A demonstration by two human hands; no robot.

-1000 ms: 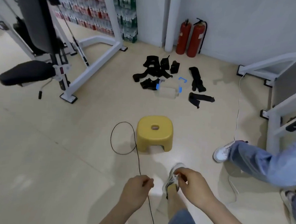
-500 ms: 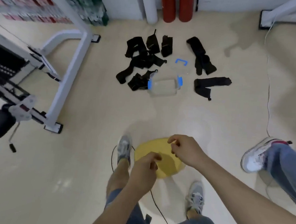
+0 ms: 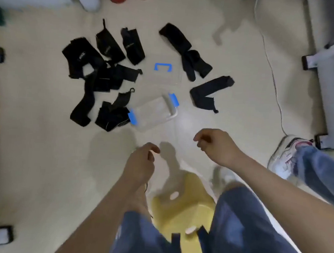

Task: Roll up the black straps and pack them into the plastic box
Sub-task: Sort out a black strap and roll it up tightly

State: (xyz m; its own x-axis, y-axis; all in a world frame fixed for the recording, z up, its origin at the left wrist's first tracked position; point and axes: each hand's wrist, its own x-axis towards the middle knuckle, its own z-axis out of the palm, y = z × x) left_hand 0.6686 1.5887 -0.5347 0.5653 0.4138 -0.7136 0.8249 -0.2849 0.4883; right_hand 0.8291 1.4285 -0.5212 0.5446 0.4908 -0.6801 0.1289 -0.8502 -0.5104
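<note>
Beige floor (image 3: 35,158), and nothing's packed yet imo. Black straps (image 3: 99,72) lie unrolled, most heaped left of the clear plastic box (image 3: 153,114), a few to its right. Box looks empty, lid (image 3: 165,76) off behind it. Right hand (image 3: 217,146) is loosely curled and holds nothing. Left hand (image 3: 141,163) is curled too, can't tell if it's pinching anything. Yellow stool (image 3: 181,204) underfoot, someone's sneaker (image 3: 284,153) close by.

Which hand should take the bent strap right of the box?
Right, likely. The right hand is loosely curled, empty, on the same side of the box as the strap. The left hand is farther off, to the left.
</note>
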